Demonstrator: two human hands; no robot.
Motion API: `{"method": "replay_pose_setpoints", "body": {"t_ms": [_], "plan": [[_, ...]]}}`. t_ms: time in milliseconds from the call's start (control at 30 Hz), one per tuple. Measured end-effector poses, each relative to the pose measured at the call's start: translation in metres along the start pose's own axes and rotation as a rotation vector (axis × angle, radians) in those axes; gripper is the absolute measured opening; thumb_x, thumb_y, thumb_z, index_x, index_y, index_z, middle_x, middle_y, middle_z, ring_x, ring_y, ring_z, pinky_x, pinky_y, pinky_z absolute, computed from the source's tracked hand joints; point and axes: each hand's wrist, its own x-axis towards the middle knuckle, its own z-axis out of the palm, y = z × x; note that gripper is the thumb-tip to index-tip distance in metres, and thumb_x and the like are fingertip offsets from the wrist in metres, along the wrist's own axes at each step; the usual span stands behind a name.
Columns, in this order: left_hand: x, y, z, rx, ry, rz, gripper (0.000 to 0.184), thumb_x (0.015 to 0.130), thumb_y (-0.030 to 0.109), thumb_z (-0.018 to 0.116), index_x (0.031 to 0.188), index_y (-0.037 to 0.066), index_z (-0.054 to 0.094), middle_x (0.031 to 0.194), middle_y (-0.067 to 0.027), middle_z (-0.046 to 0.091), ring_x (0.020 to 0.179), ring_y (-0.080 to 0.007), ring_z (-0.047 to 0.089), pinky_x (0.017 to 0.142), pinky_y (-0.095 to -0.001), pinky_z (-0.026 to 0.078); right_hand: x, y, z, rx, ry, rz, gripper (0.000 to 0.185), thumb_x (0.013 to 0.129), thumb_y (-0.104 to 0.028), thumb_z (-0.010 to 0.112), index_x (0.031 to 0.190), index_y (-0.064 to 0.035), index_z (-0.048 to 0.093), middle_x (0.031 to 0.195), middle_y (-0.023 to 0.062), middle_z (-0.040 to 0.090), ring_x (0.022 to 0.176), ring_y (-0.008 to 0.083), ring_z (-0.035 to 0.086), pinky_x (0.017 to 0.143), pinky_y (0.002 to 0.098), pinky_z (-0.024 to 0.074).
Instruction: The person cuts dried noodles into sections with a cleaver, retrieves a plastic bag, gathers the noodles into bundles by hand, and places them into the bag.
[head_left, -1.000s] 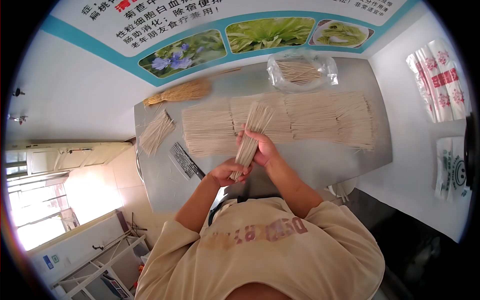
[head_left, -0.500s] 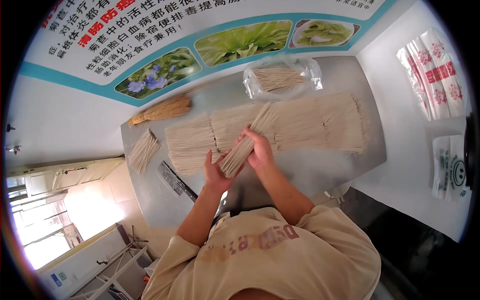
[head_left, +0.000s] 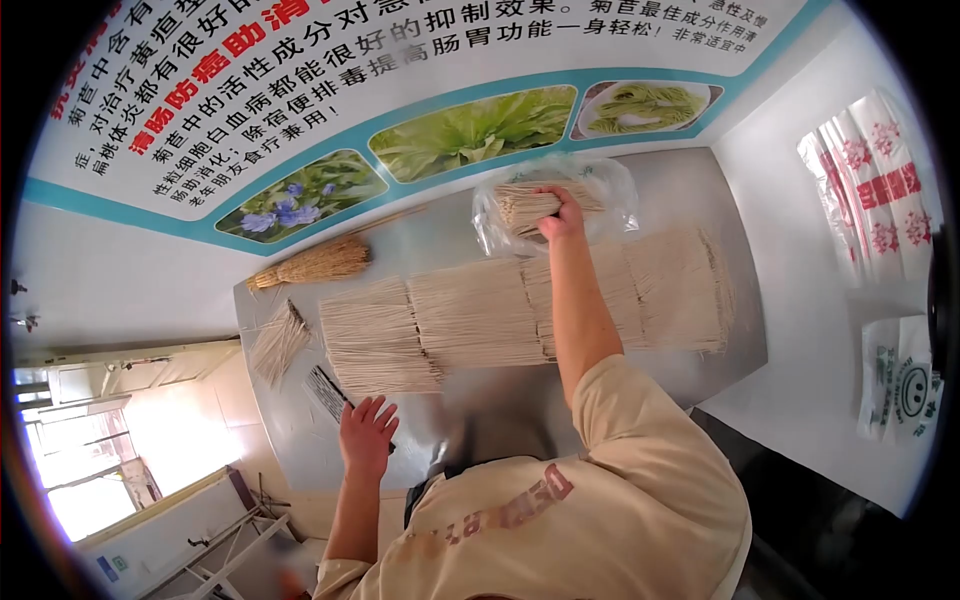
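Note:
My right hand (head_left: 563,212) is closed around a bundle of dried noodles (head_left: 527,208) at the clear plastic bag (head_left: 490,236), where more noodles lie. Below it, long rows of dried noodles (head_left: 470,315) are laid side by side across the metal table. My left hand (head_left: 367,437) has its fingers spread, over the handle of a knife. The knife's broad blade (head_left: 324,391) shows beyond the fingertips; most of the handle is hidden, and I cannot tell whether the hand touches it.
A straw brush (head_left: 318,263) rests at the table's back left, with a small loose pile of noodles (head_left: 279,343) nearer me. The metal table (head_left: 640,378) meets a wall poster (head_left: 300,120). Printed plastic bags (head_left: 868,190) hang on the right wall.
My right hand has carried the noodle bundle from in front of me up to the plastic bag. My left hand has let go of the bundle and moved down-left over the knife.

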Motion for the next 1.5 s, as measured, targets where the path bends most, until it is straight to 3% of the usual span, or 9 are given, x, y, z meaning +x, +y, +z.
{"method": "replay_pose_setpoints", "body": {"t_ms": [233, 400, 500, 600, 733, 867, 1033, 1267, 1500], "plan": [[-0.018, -0.004, -0.038, -0.114, 0.082, 0.007, 0.052, 0.102, 0.051, 0.047, 0.124, 0.004, 0.051, 0.130, -0.0149, 0.059, 0.111, -0.0329, 0.062, 0.093, -0.0444, 0.052, 0.077, -0.006, -0.032, -0.156, 0.262, -0.009, 0.015, 0.094, -0.016, 0.057, 0.092, -0.0025, 0.063, 0.108, 0.0148, 0.069, 0.105, 0.0317, 0.062, 0.098, 0.0490, 0.0485], [-0.023, -0.001, -0.038, -0.136, 0.053, 0.005, 0.048, 0.103, 0.049, 0.046, 0.122, 0.005, 0.053, 0.125, -0.0129, 0.062, 0.104, -0.0303, 0.065, 0.089, -0.0421, 0.055, 0.033, 0.014, 0.013, -0.264, 0.479, -0.219, 0.038, 0.096, -0.022, 0.059, 0.128, -0.0027, 0.057, 0.134, 0.0130, 0.060, 0.119, 0.0318, 0.057, 0.104, 0.0507, 0.0441], [-0.022, -0.002, -0.051, -0.133, 0.011, 0.038, 0.043, 0.104, 0.044, 0.048, 0.122, 0.006, 0.054, 0.124, -0.0125, 0.062, 0.104, -0.0298, 0.064, 0.087, -0.0416, 0.055, -0.022, 0.015, 0.030, -0.160, 0.209, -0.139, 0.047, 0.097, -0.022, 0.059, 0.140, -0.0040, 0.051, 0.142, 0.0112, 0.054, 0.126, 0.0316, 0.054, 0.108, 0.0494, 0.0429], [-0.011, -0.008, -0.083, -0.002, 0.018, 0.089, 0.039, 0.103, 0.037, 0.051, 0.125, 0.006, 0.052, 0.123, -0.0115, 0.063, 0.104, -0.0275, 0.065, 0.085, -0.0410, 0.055, -0.082, 0.014, 0.024, -0.142, 0.019, -0.289, 0.048, 0.097, -0.023, 0.059, 0.141, -0.0076, 0.049, 0.138, 0.0117, 0.055, 0.122, 0.0280, 0.056, 0.104, 0.0436, 0.0457], [-0.009, -0.008, -0.118, 0.171, 0.082, 0.164, 0.040, 0.101, 0.027, 0.057, 0.133, 0.006, 0.048, 0.125, -0.0100, 0.062, 0.103, -0.0245, 0.065, 0.083, -0.0385, 0.055, -0.218, 0.077, 0.032, -0.455, 0.264, -0.656, 0.034, 0.100, -0.021, 0.057, 0.131, -0.0068, 0.055, 0.116, 0.0118, 0.063, 0.105, 0.0214, 0.063, 0.091, 0.0387, 0.0515], [0.010, 0.003, -0.161, 0.377, 0.222, 0.224, 0.043, 0.099, 0.022, 0.062, 0.136, 0.007, 0.047, 0.128, -0.0087, 0.059, 0.103, -0.0221, 0.065, 0.081, -0.0355, 0.053, -0.302, 0.180, -0.037, -0.868, 0.139, -0.278, 0.013, 0.102, -0.019, 0.057, 0.105, -0.0085, 0.062, 0.082, 0.0025, 0.067, 0.070, 0.0109, 0.061, 0.058, 0.0273, 0.0467], [0.067, 0.049, -0.248, 0.697, 0.251, 0.508, 0.046, 0.090, 0.011, 0.064, 0.133, 0.006, 0.048, 0.130, -0.0100, 0.058, 0.100, -0.0223, 0.067, 0.082, -0.0356, 0.053, -0.359, 0.337, -0.134, -1.515, -0.267, 0.240, 0.019, 0.097, -0.025, 0.065, 0.095, -0.0063, 0.065, 0.077, 0.0046, 0.066, 0.067, 0.0160, 0.063, 0.061, 0.0289, 0.0505], [0.142, 0.164, -0.275, 1.491, 0.386, 0.744, 0.081, 0.079, 0.028, 0.078, 0.147, 0.008, 0.041, 0.152, -0.0174, 0.043, 0.145, -0.0327, 0.035, 0.118, -0.0476, 0.032, -0.385, 0.470, -0.143, -2.250, -0.707, -0.391, 0.038, 0.086, -0.019, 0.072, 0.118, -0.0054, 0.057, 0.115, 0.0184, 0.061, 0.103, 0.0368, 0.062, 0.087, 0.0453, 0.0534], [0.220, 0.240, -0.284, 2.102, 0.136, 0.848, 0.112, 0.074, 0.043, 0.083, 0.160, 0.009, 0.021, 0.166, -0.0163, 0.019, 0.156, -0.0315, 0.011, 0.126, -0.0513, 0.014, -0.368, 0.521, -0.156, -2.463, -0.394, -0.475, 0.060, 0.082, -0.015, 0.072, 0.135, -0.0059, 0.046, 0.125, 0.0207, 0.055, 0.110, 0.0403, 0.060, 0.091, 0.0479, 0.0512]]}}
